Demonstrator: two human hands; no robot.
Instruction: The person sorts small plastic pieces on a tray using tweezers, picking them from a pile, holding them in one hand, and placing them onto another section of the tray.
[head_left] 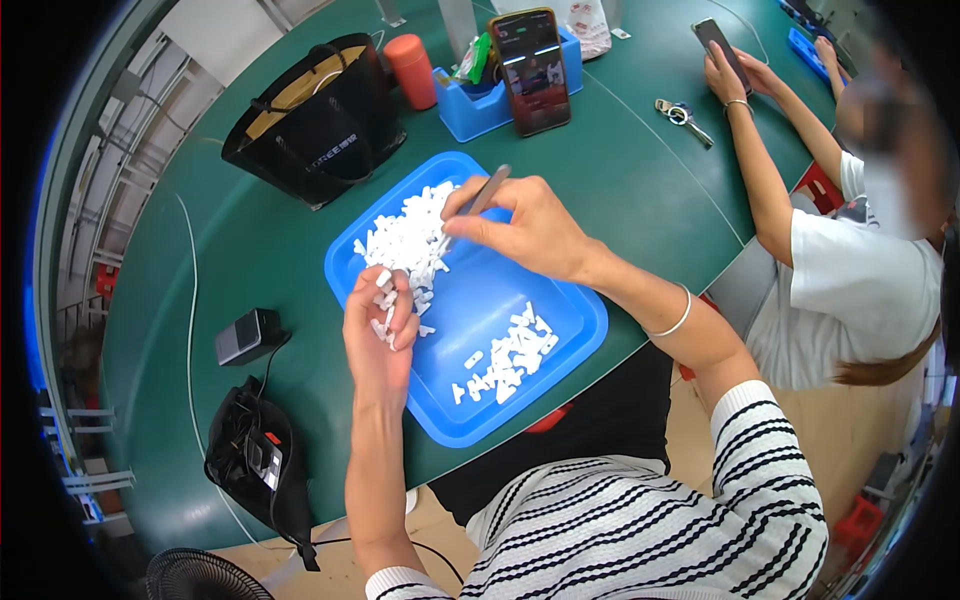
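A blue tray [470, 425] lies in front of me with a large heap of small white plastic pieces [408, 232] at its far left. A smaller group of white pieces [512, 360] is spread at its near right. My left hand [382, 318], palm up with curled fingers, holds several of the white pieces over the tray's left edge. In my right hand [525, 225], above the far side of the tray, is a slim grey metal tool [488, 190], pinched between thumb and fingers. Its lower end is hidden by the hand, so its exact kind is unclear.
Beyond the tray stand a black bag [315, 130], a red-orange cup [410, 72], a blue holder [470, 112] and a propped phone [533, 72]. Keys [683, 120] lie to the right, near a person holding a phone. Leftward are a power bank [248, 337] and black pouch [258, 460].
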